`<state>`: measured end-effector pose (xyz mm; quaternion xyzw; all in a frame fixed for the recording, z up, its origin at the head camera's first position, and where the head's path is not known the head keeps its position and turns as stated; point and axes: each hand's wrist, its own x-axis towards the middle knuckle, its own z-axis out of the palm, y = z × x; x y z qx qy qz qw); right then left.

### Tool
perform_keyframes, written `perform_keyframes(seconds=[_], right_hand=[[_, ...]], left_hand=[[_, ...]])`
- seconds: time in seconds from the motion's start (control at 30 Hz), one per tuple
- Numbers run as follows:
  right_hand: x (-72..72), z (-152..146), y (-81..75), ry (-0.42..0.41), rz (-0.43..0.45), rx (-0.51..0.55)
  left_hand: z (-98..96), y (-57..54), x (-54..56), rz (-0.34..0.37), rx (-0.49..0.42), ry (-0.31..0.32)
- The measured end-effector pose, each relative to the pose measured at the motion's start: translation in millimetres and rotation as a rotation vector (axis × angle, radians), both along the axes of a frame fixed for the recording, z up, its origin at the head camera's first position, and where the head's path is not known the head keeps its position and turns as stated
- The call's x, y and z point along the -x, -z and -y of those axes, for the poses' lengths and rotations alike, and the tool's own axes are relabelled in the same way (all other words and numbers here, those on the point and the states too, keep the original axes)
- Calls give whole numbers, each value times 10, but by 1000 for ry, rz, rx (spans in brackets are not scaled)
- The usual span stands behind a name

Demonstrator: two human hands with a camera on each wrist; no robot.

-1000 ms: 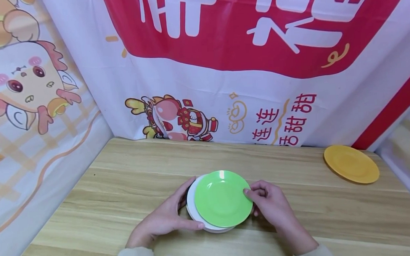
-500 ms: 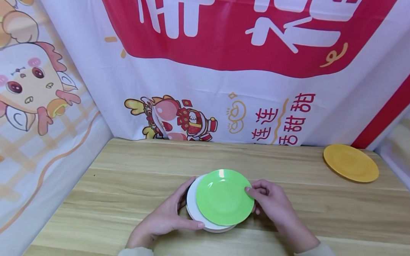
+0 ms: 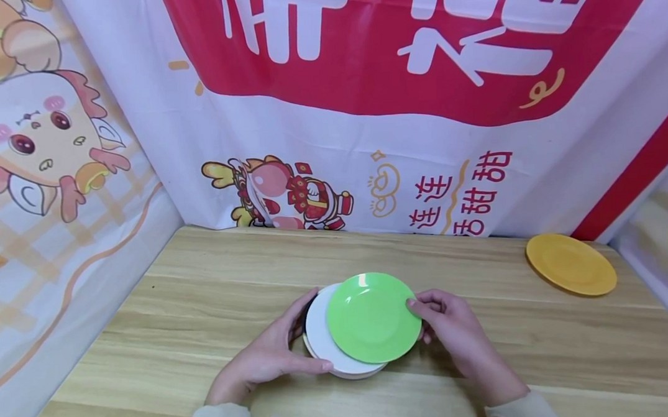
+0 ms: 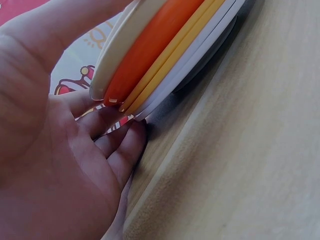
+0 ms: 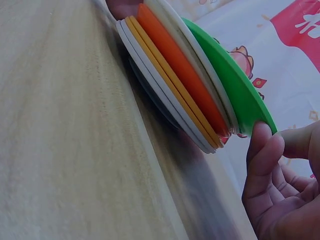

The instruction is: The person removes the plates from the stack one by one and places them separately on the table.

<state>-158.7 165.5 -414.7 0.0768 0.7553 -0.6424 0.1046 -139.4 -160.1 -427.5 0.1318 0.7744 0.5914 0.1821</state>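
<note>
A stack of plates sits on the wooden table in front of me, topped by a white plate [image 3: 319, 333]. The left wrist view shows an orange plate [image 4: 150, 52], yellow plates [image 4: 172, 56] and white plates [image 4: 192, 62] lower down, with something dark at the bottom. My left hand [image 3: 273, 354] grips the stack from the left, thumb at the near rim and fingers round the far side. My right hand [image 3: 453, 327] pinches the right rim of a green plate [image 3: 372, 319]. The green plate is tilted over the stack, its right side raised off it in the right wrist view.
A yellow plate [image 3: 571, 264] lies at the table's far right corner. The wooden table [image 3: 148, 322] runs back to a printed cloth [image 3: 364, 139] that hangs behind it. More cloth [image 3: 61, 245] borders the left side.
The green plate has slid right and slightly away from me with my right hand, baring more of the white plate. My left hand has stayed at the stack.
</note>
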Motion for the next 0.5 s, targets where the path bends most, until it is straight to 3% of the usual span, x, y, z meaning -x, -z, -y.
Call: perform_keyframes(seconds=[0.5], right_hand=[[60, -152, -19, 21, -1, -26]], left_hand=[[-1, -5, -9, 4, 8, -5]])
